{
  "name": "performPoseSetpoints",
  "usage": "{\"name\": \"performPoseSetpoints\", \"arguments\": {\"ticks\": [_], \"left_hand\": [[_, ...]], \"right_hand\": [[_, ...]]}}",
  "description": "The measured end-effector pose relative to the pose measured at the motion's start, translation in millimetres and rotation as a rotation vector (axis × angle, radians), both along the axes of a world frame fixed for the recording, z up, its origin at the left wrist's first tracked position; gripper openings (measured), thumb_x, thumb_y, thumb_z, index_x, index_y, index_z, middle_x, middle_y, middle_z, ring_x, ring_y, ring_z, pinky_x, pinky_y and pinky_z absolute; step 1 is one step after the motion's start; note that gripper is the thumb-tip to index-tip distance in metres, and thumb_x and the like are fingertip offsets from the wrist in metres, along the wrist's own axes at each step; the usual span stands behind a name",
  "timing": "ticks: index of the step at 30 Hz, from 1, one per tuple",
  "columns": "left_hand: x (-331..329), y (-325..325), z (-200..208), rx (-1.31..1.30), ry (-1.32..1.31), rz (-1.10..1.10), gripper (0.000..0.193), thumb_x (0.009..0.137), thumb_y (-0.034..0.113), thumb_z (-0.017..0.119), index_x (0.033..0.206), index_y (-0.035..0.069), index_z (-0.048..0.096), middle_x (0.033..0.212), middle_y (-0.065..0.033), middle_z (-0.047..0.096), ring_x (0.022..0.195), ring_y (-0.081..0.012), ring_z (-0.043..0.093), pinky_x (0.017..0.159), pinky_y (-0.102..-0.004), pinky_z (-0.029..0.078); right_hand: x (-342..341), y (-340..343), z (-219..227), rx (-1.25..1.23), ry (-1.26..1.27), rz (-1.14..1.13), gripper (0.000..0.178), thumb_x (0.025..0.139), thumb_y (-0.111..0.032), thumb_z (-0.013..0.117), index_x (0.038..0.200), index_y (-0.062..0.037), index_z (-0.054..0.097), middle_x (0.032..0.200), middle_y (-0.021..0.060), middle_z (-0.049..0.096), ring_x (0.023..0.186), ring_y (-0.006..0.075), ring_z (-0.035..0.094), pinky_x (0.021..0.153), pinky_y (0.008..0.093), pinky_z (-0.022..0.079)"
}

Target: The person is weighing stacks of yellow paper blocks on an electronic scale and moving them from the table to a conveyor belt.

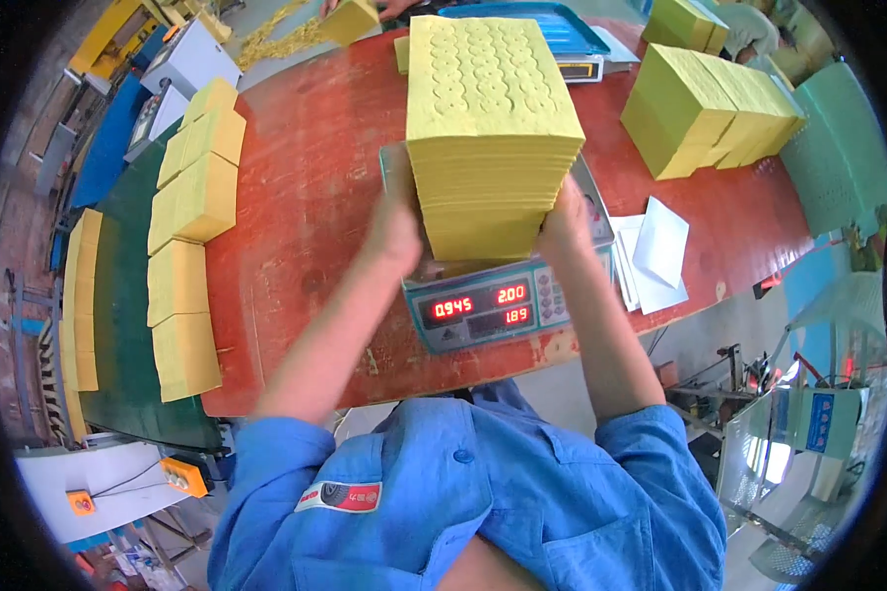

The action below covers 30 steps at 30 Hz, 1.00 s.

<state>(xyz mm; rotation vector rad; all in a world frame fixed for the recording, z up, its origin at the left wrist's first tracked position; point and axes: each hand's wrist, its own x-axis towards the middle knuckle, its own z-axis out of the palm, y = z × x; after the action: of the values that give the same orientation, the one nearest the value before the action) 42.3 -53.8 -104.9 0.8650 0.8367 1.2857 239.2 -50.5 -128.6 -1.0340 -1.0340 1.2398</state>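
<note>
While upright: scale-top yellow stack [488, 138].

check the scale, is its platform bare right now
No, a tall yellow stack of sheets sits on the scale, with the left hand and right hand pressed against its sides.

Bare red tabletop [306, 187] left of scale [483, 305]; white envelopes [655, 256] right.

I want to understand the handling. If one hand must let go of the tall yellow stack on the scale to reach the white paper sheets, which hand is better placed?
Probably the right hand: the white paper sheets lie just to its right, while the left hand presses the far side of the yellow stack on the scale.
</note>
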Motion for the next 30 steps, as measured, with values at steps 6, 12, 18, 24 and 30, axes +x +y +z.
{"name": "performPoseSetpoints", "arguments": {"ticks": [6, 12, 18, 24, 30], "left_hand": [[33.6, 23.7, -11.8, 0.045, -0.082, 0.172, 0.063, 0.102, 0.053, 0.038, 0.146, 0.007, 0.037, 0.140, -0.0050, 0.046, 0.128, -0.0147, 0.044, 0.107, -0.0326, 0.037], [34.1, 17.8, -7.5, 0.054, -0.154, 0.205, 0.052, 0.101, 0.042, 0.046, 0.133, 0.001, 0.044, 0.131, -0.0071, 0.051, 0.122, -0.0171, 0.048, 0.102, -0.0348, 0.041], [9.3, -61.9, -4.6, 0.159, 0.063, 0.181, 0.073, 0.102, 0.054, 0.031, 0.151, 0.000, 0.024, 0.157, -0.0165, 0.027, 0.144, -0.0251, 0.028, 0.116, -0.0405, 0.023], [-39.5, -147.0, -22.0, -0.006, 0.099, 0.223, 0.070, 0.102, 0.055, 0.031, 0.148, 0.002, 0.033, 0.145, -0.0195, 0.043, 0.130, -0.0287, 0.047, 0.106, -0.0434, 0.039], [-42.0, -171.6, -1.0, 0.022, 0.071, 0.165, 0.061, 0.104, 0.050, 0.029, 0.140, 0.003, 0.041, 0.137, -0.0189, 0.051, 0.118, -0.0263, 0.056, 0.096, -0.0406, 0.047]], "right_hand": [[0.3, 36.3, 9.8, 0.032, 0.135, 0.063, 0.056, 0.100, -0.048, 0.043, 0.134, -0.0041, 0.051, 0.123, 0.0076, 0.058, 0.111, 0.0166, 0.053, 0.094, 0.0330, 0.043], [4.5, 23.5, 14.4, 0.052, 0.133, 0.171, 0.058, 0.103, -0.048, 0.042, 0.143, -0.0063, 0.046, 0.132, 0.0094, 0.054, 0.120, 0.0173, 0.050, 0.100, 0.0330, 0.040], [23.6, -77.9, 12.6, 0.105, 0.108, 0.069, 0.054, 0.106, -0.038, 0.034, 0.144, -0.0005, 0.042, 0.146, 0.0156, 0.046, 0.136, 0.0252, 0.042, 0.112, 0.0396, 0.031], [33.9, -168.3, 3.1, -0.003, 0.340, -0.019, 0.053, 0.105, -0.033, 0.033, 0.141, 0.0054, 0.043, 0.142, 0.0210, 0.048, 0.131, 0.0324, 0.048, 0.109, 0.0433, 0.036], [32.2, -199.8, 5.3, -0.008, 0.432, -0.092, 0.053, 0.104, -0.034, 0.034, 0.138, 0.0057, 0.045, 0.136, 0.0207, 0.054, 0.127, 0.0311, 0.052, 0.107, 0.0431, 0.038]]}}
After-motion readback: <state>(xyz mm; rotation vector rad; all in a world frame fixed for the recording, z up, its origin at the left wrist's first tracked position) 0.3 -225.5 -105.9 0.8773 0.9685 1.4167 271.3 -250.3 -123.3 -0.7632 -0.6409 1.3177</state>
